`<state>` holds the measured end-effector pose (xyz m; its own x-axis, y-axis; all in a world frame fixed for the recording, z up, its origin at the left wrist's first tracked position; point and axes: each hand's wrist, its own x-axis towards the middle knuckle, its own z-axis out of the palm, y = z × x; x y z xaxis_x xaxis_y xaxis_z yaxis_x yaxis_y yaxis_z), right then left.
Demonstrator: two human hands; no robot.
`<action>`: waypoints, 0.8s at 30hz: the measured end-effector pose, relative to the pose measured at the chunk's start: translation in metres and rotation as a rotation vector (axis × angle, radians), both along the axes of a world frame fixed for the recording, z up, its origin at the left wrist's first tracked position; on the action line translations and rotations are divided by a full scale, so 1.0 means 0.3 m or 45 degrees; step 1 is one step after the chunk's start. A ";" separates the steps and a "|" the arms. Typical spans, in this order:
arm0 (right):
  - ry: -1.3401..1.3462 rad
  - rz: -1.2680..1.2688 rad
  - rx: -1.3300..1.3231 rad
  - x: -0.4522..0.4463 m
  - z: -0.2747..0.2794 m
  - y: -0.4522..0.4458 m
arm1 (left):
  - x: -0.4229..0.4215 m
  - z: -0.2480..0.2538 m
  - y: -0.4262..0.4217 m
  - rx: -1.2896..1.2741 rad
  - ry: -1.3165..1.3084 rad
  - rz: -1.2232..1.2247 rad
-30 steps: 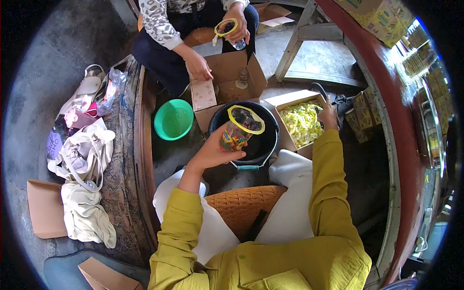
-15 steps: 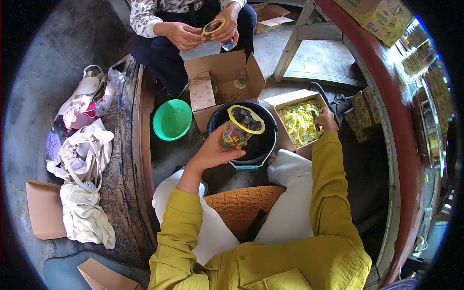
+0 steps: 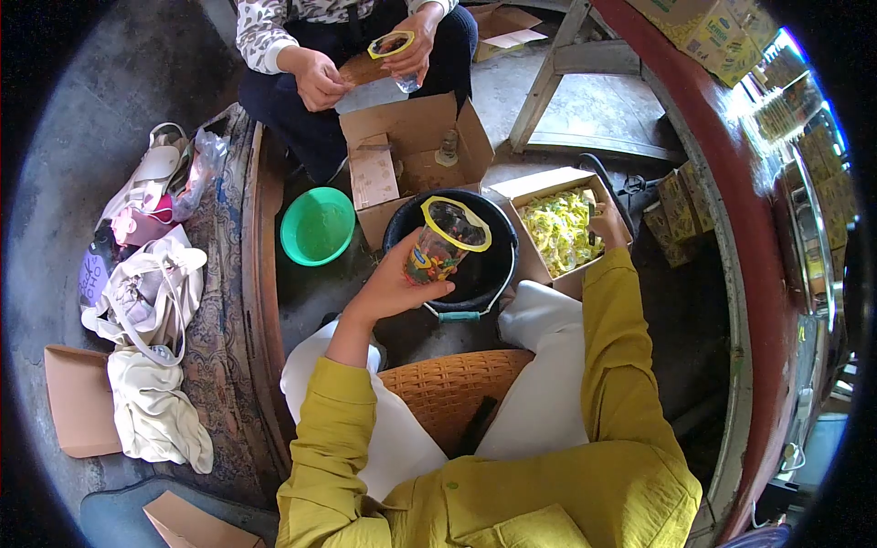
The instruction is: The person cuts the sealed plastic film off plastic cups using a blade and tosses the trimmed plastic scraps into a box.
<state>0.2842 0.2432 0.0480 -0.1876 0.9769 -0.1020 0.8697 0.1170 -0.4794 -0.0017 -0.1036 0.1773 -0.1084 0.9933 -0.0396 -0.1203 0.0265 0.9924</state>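
My left hand (image 3: 393, 290) is wrapped round a clear plastic cup (image 3: 431, 259) with a yellow rim and a colourful printed side. The cup is tilted above a black bucket (image 3: 480, 290), its dark opening facing up. At the right, my right hand (image 3: 610, 226) is closed at the edge of a cardboard box (image 3: 539, 262) of yellow-green plastic scraps (image 3: 559, 232). Something small and dark shows by its fingers, too small to name.
Opposite me, a person's hands (image 3: 402, 55) hold another yellow-rimmed cup (image 3: 391, 44) above an open carton (image 3: 420, 169). A green basin (image 3: 317, 226) stands left of the bucket. Bags (image 3: 151, 283) lie on the bench at left; a wooden frame (image 3: 598, 59) stands at right.
My right hand has drawn slightly down and closer over the box's scraps. The other person's left-side hand has moved off their cup. My left hand still holds its cup above the bucket.
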 end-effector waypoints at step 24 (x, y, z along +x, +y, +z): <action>-0.225 -0.097 0.471 -0.011 -0.048 -0.016 | 0.003 -0.018 0.005 -0.051 0.057 0.003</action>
